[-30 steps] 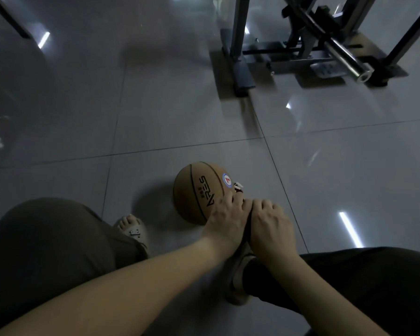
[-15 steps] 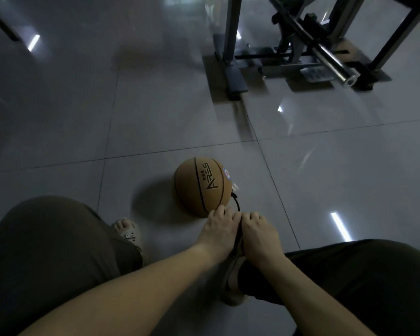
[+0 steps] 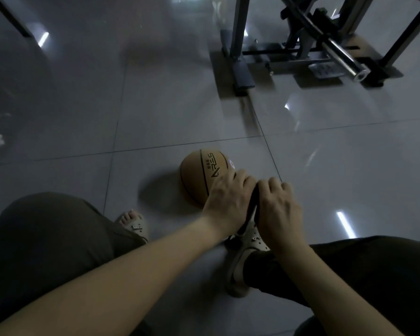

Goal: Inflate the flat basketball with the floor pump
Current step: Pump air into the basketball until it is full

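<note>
Tiled floor (image 3: 155, 105); gym frame (image 3: 301, 44) at far right. Basketball (image 3: 199, 175) on floor, just beyond the hands. Left hand (image 3: 228, 200) and right hand (image 3: 279, 207) side by side, fingers curled over dark pump handle (image 3: 251, 207).

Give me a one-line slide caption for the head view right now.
Left hand and right hand grip the pump handle beside the tan basketball on a glossy tiled floor.
</note>
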Action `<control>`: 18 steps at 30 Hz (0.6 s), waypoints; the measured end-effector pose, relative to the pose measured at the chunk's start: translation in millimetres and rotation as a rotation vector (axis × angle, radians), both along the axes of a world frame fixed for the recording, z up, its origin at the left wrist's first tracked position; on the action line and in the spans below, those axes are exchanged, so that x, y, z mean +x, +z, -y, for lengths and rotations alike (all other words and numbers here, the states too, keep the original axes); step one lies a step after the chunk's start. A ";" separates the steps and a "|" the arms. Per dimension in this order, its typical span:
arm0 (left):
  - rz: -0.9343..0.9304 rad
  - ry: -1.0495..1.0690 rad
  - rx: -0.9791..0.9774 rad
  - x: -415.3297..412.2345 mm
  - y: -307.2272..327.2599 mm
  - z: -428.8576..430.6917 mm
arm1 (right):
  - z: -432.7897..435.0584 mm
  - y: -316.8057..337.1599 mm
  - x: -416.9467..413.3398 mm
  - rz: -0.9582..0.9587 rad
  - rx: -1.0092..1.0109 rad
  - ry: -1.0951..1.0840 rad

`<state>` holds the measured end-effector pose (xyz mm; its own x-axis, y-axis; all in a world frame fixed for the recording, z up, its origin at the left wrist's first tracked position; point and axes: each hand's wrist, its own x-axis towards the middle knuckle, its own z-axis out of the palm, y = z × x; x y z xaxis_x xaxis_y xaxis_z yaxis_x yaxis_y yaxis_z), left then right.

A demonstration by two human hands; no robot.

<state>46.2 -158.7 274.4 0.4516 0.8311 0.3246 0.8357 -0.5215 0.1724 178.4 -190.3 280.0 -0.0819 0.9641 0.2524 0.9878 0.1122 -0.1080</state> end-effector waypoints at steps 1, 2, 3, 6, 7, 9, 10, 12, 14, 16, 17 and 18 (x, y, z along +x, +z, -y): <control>-0.056 0.021 -0.023 1.1 -11.1 1.8 | 0.6 -10.7 -1.8 0.022 -0.039 -0.006; -0.098 0.035 -0.048 2.2 -21.6 4.5 | 1.7 -21.1 -2.7 0.044 -0.078 -0.010; -0.122 0.048 -0.073 3.0 -30.7 7.1 | 2.4 -30.5 -3.3 0.057 -0.114 -0.013; -0.151 0.068 -0.122 4.3 -53.3 12.5 | 3.9 -51.4 -6.5 0.052 -0.198 -0.017; -0.157 0.063 -0.131 4.1 -59.7 13.1 | 4.2 -55.2 -8.3 0.051 -0.224 -0.022; -0.166 0.052 -0.142 4.1 -72.3 15.3 | 5.6 -64.7 -10.2 0.075 -0.305 -0.029; -0.167 0.047 -0.148 4.6 -78.6 17.1 | 6.7 -69.2 -10.6 0.086 -0.358 -0.032; -0.174 0.039 -0.170 5.9 -88.6 19.5 | 7.7 -75.2 -11.3 0.098 -0.437 -0.026; -0.187 0.036 -0.195 6.5 -92.4 17.5 | 4.8 -77.2 -9.6 0.098 -0.456 -0.026; -0.205 0.024 -0.213 5.9 -91.0 15.6 | 3.3 -73.9 -7.5 0.094 -0.481 -0.004; -0.211 0.015 -0.231 4.2 -89.4 16.4 | 4.1 -70.8 -7.3 0.091 -0.495 0.024; -0.210 0.010 -0.256 2.7 -88.3 18.0 | 5.1 -66.3 -7.3 0.078 -0.508 0.049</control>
<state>48.9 -176.7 186.1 0.4782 0.8782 0.0050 0.8715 -0.4753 0.1205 171.1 -195.5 213.8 -0.1297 0.9581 -0.2553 0.9900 0.1110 -0.0866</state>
